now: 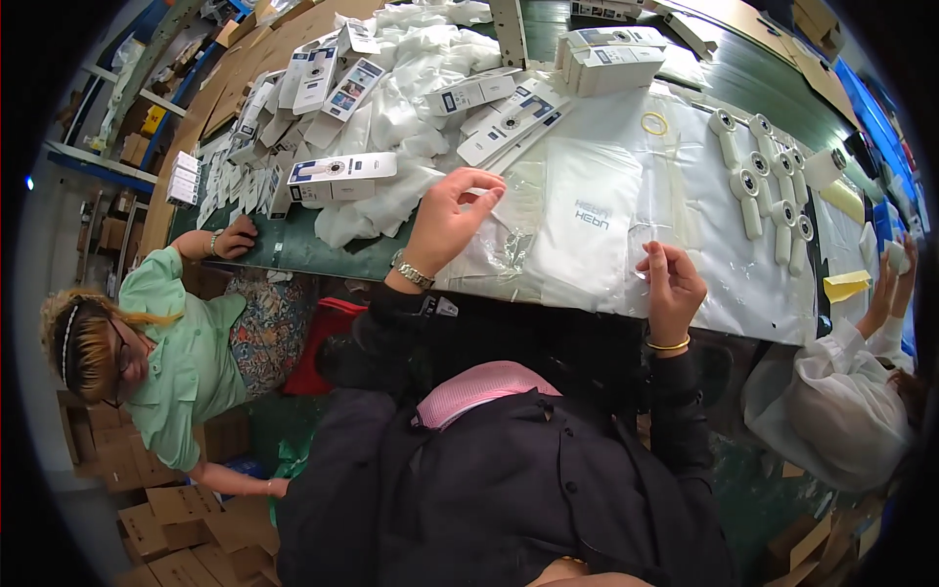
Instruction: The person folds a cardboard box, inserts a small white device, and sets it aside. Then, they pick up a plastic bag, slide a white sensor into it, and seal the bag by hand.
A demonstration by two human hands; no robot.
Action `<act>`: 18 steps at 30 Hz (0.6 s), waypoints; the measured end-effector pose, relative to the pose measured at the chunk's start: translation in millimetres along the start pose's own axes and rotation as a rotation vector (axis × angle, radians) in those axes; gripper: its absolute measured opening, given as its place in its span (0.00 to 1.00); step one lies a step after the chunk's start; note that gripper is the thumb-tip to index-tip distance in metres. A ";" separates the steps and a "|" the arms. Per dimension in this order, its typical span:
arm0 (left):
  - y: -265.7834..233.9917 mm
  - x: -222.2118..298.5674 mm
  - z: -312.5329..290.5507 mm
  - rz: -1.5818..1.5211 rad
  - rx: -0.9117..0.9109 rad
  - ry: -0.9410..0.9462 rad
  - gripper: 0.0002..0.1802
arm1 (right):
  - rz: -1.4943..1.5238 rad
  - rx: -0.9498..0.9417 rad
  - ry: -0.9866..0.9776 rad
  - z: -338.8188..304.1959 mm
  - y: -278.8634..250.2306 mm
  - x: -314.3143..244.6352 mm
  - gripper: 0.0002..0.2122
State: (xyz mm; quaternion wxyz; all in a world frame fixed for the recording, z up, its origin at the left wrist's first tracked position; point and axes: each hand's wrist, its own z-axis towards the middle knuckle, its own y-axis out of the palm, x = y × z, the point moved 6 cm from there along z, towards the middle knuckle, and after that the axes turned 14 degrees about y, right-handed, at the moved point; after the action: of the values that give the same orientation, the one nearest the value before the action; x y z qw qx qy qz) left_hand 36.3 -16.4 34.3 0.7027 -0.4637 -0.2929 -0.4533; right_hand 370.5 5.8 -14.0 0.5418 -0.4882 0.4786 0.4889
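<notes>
Now, left grip [448, 223]: fingertips nearly meeting; I can't tell what's held.
Right grip [675, 286]: likewise, beside white bags [587, 249].

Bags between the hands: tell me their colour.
The bags are white with grey-blue print; head view.

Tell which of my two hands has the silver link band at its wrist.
Your left hand: a silver link band circles its wrist, while your right hand has a gold-coloured bangle.

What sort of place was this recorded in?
Probably a packing workshop: a stack of white pouches and heaped white cartons lie on a long bench, with brown cardboard boxes piled at lower left.
</notes>
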 end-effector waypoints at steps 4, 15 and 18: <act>11.6 11.8 15.1 0.340 -0.173 0.141 0.14 | -0.022 0.010 -0.006 0.7 -0.5 0.3 0.08; -5.8 9.0 76.8 0.850 -0.052 0.508 0.27 | -0.021 0.043 -0.021 -1.4 0.0 3.0 0.09; -23.2 7.5 90.2 1.093 0.060 0.487 0.29 | 0.006 0.049 -0.027 -1.1 0.5 0.1 0.09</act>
State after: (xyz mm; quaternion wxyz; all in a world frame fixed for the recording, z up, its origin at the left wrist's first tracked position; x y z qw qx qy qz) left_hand 19.2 59.9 85.4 0.8937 -0.4099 0.1447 -0.1110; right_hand 369.9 4.7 -14.2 0.5584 -0.4668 0.4847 0.4852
